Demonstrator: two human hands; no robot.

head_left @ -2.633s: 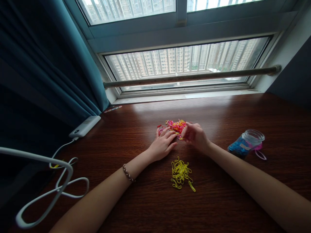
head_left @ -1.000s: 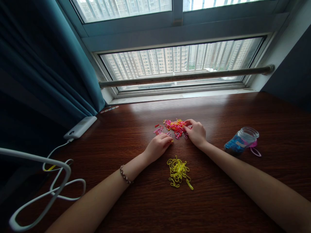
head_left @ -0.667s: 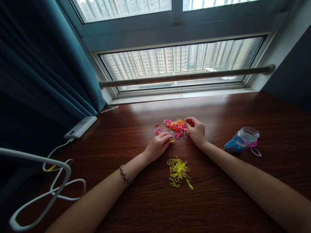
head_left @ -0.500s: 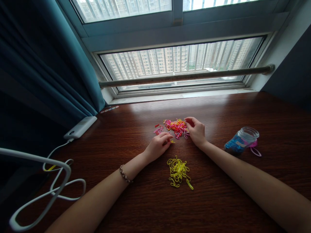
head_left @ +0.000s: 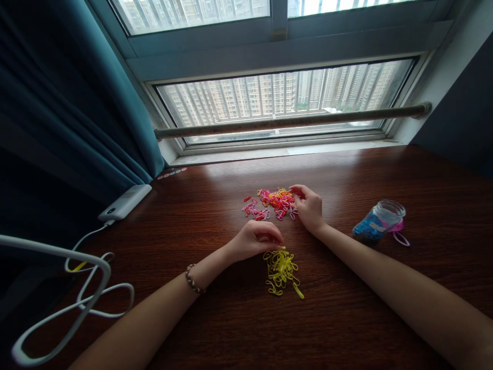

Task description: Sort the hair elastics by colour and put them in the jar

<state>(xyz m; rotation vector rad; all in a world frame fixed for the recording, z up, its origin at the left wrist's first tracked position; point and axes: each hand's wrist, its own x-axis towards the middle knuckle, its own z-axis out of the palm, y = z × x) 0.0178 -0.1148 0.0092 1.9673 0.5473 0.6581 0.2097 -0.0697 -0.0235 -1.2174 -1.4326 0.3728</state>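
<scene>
A pile of small pink, red and orange bands (head_left: 278,199) lies on the dark wooden table. Nearer to me is a separate pile of yellow bands (head_left: 281,270). My left hand (head_left: 260,239), with a braided bracelet on its wrist, is at the far edge of the yellow pile, its fingers pinched on a yellow band. At the right edge of the mixed pile, my right hand (head_left: 308,205) has thumb and forefinger closed together; what they hold, if anything, is too small to make out.
A glass jar (head_left: 379,222) with blue contents leans at the right, a pink band (head_left: 401,238) beside it. On the left are a white power bank (head_left: 125,202), a white cable (head_left: 103,277) and a blue curtain (head_left: 127,103). Behind the table (head_left: 223,329) stands a window.
My left hand has moved from the mixed pile toward me, to the yellow pile, with the yellow band. My right hand has stayed nearly in place.
</scene>
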